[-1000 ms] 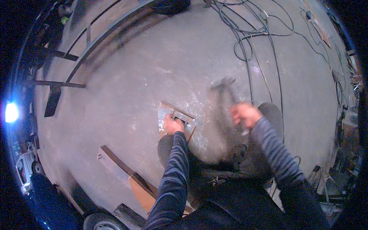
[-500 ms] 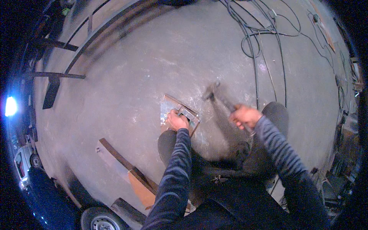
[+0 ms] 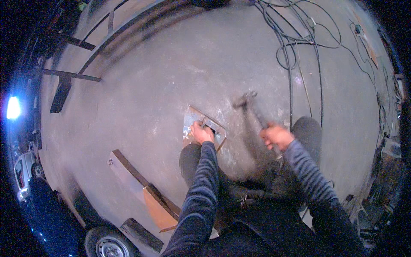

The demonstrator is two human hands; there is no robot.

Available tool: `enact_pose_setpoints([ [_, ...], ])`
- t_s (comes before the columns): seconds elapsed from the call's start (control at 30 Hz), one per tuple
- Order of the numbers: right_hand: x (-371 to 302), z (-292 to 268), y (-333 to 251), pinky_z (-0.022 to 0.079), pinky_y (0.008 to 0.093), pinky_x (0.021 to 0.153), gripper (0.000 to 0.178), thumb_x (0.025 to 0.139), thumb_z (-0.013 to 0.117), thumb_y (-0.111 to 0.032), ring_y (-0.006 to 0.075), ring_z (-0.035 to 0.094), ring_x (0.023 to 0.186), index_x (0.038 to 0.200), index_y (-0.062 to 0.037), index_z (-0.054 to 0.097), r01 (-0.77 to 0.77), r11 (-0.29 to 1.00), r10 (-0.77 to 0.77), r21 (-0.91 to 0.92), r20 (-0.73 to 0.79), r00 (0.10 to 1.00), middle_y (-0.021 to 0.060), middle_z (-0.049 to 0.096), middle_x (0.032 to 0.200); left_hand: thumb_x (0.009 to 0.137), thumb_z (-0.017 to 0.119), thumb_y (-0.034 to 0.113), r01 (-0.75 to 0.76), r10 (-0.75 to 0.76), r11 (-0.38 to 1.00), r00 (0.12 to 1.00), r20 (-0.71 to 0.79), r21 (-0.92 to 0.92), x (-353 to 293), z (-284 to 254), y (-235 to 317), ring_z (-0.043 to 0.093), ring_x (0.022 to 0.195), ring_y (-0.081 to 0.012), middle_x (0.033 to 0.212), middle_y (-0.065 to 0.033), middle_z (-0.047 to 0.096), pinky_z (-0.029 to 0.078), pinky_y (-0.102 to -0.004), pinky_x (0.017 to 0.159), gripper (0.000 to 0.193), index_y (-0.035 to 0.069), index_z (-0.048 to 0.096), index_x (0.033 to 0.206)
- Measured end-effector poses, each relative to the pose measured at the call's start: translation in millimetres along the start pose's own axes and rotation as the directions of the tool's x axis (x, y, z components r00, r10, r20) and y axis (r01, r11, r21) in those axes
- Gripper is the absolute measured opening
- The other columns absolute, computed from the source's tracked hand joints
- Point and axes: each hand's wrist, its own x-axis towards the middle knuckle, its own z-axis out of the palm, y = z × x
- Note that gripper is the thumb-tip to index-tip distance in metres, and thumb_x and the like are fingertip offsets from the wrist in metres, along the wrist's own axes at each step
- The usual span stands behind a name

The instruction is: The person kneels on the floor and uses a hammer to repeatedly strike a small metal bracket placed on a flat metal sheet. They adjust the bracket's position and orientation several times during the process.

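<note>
My right hand (image 3: 277,136) is closed round the handle of a hammer (image 3: 258,116). The hammer's head, smeared by motion, is in the air to the right of a bent metal plate (image 3: 195,113) with a raised edge. My left hand (image 3: 202,132) grips this plate by its upright part, close in front of my left knee. Its fingertips are partly hidden, and a dark gap shows beside them. Hammer and plate are apart.
Left of my left arm lie a long metal bar (image 3: 130,167) and an orange-brown plate (image 3: 157,210). A car wheel (image 3: 110,246) stands at the lower left. A dark metal frame (image 3: 107,45) is at the far left, coiled cables (image 3: 295,43) at the far right.
The hammer has shifted slightly right, away from the plate. My left hand keeps its hold on the plate. The whole view has moved a little.
</note>
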Motion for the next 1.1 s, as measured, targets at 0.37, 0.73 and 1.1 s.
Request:
enact_pose_setpoints([
  [0.37,10,-85,-153,0.046,0.0328,0.045,0.006,0.091,0.053,-0.009,0.0158,0.053,0.049,0.085,-0.0067,0.051,0.768,0.639,-0.664,-0.044,-0.536,0.522,0.0046,0.052,0.067,0.067,0.053,0.0,0.011,-0.011,1.0,1.0,0.007,-0.014,15,1,13,0.052,0.094,-0.0406,0.094,-0.0196,0.056,0.04,-0.0463,0.086,0.022,0.003,0.057,0.089],
  [0.73,-18,-67,-105,0.042,0.0326,0.041,0.014,0.091,0.055,-0.016,0.0164,0.049,0.046,0.081,-0.0059,0.053,0.431,0.901,-0.4,0.044,-0.302,0.866,0.0035,0.05,0.06,0.068,0.053,0.001,0.017,-0.015,0.999,0.999,-0.052,0.027,30,-11,-4,0.053,0.095,-0.0394,0.094,-0.0191,0.056,0.04,-0.0466,0.086,0.019,0.004,0.057,0.087],
  [1.1,25,-10,-20,0.051,0.0332,0.054,0.035,0.084,0.067,-0.024,0.0175,0.059,0.065,0.109,-0.0011,0.057,0.07,0.997,-0.07,0.017,0.016,0.997,0.0104,0.065,0.085,0.068,0.055,0.001,0.055,-0.055,0.998,0.998,-0.025,-0.016,32,-9,-1,0.052,0.098,-0.0397,0.097,-0.0193,0.056,0.041,-0.0462,0.086,0.028,0.004,0.061,0.096],
])
